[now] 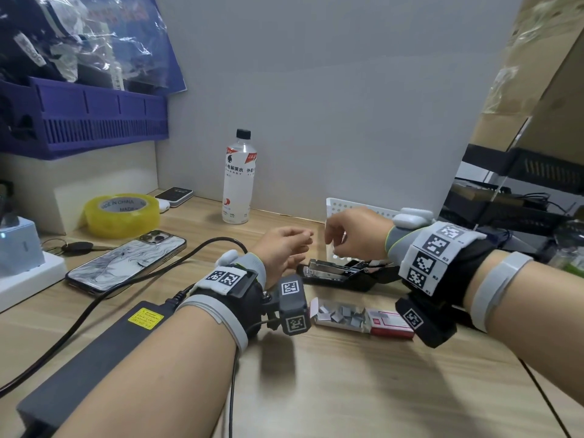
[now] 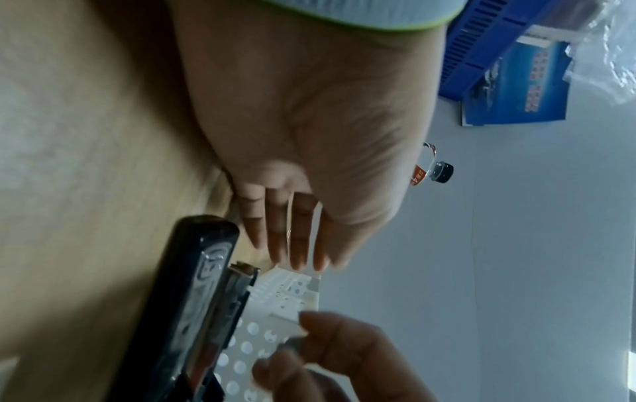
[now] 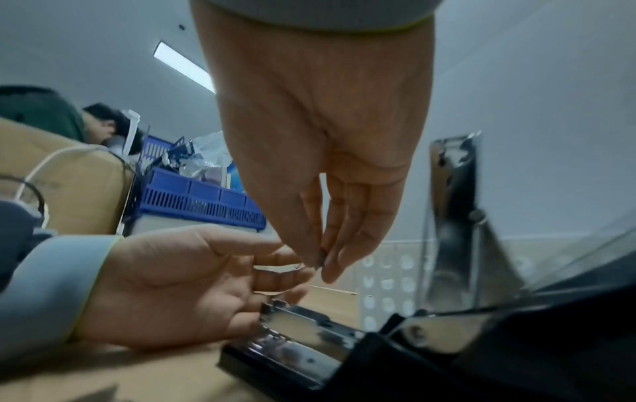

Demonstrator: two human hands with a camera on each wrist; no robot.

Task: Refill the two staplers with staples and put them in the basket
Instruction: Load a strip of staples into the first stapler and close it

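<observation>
The black stapler lay open on the wooden desk, its metal staple channel bared and pointing toward the left hand, its hinged top thrown back on the right. It sat just below and between the two hands, touched by neither as far as the head view showed; in the right wrist view the left hand's lower fingers came very near the channel's front end, though contact could not be told.

The left hand hovered palm up, fingers loosely extended and holding nothing that could be made out. The right hand hung above the stapler with fingers pointing down, thumb and fingertips drawn together in a narrow pinch (whether something small and metallic sat between them was too blurred to settle).

The white perforated basket stood directly behind the stapler, against the grey partition. The opened staple box, loose staple strips showing, lay on the desk nearer the person, between the two wrists.
</observation>
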